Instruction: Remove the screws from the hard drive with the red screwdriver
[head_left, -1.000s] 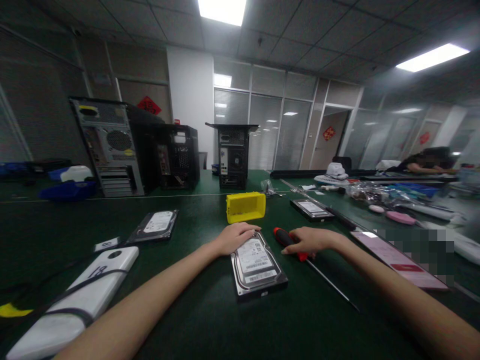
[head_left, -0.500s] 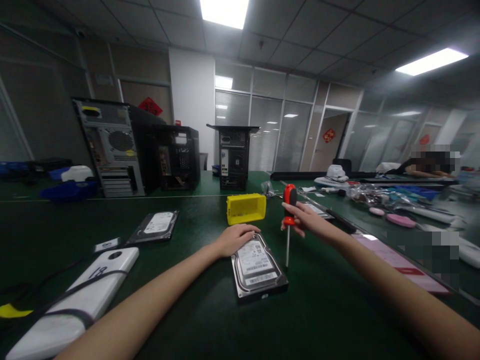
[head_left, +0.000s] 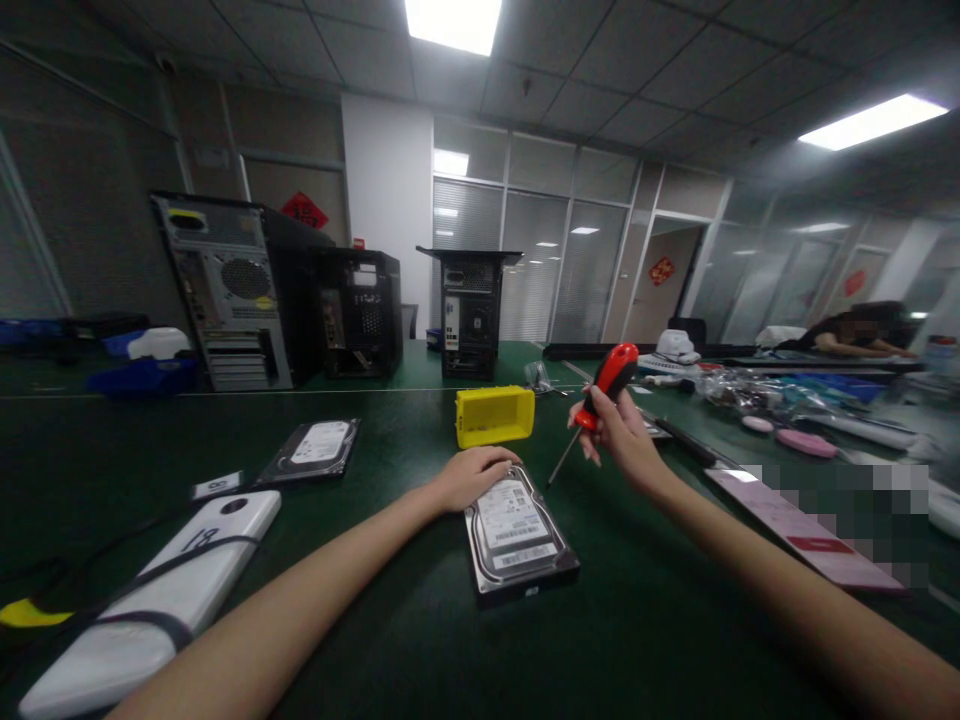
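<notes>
A silver hard drive (head_left: 517,530) with a white label lies flat on the green table in front of me. My left hand (head_left: 475,480) rests over its far left corner, fingers bent across the far edge and holding it there. In my right hand (head_left: 619,438) is a screwdriver (head_left: 616,375) with a red and black handle, gripped near the collar. Its shaft slants down to the left, and the tip hangs near the drive's right edge. Whether it touches anything, I cannot tell. Just behind the drive stands a yellow plastic box (head_left: 496,420).
Another hard drive (head_left: 321,447) lies at the left, behind a white power bank (head_left: 161,600) wrapped in a black cable. Computer cases (head_left: 469,315) stand at the back. A pink board (head_left: 799,530) and clutter lie on the right. A person (head_left: 855,330) leans on a far table.
The screwdriver has gone from upright to tilted, its handle to the right and its tip to the left and farther back. My left hand stays on the hard drive.
</notes>
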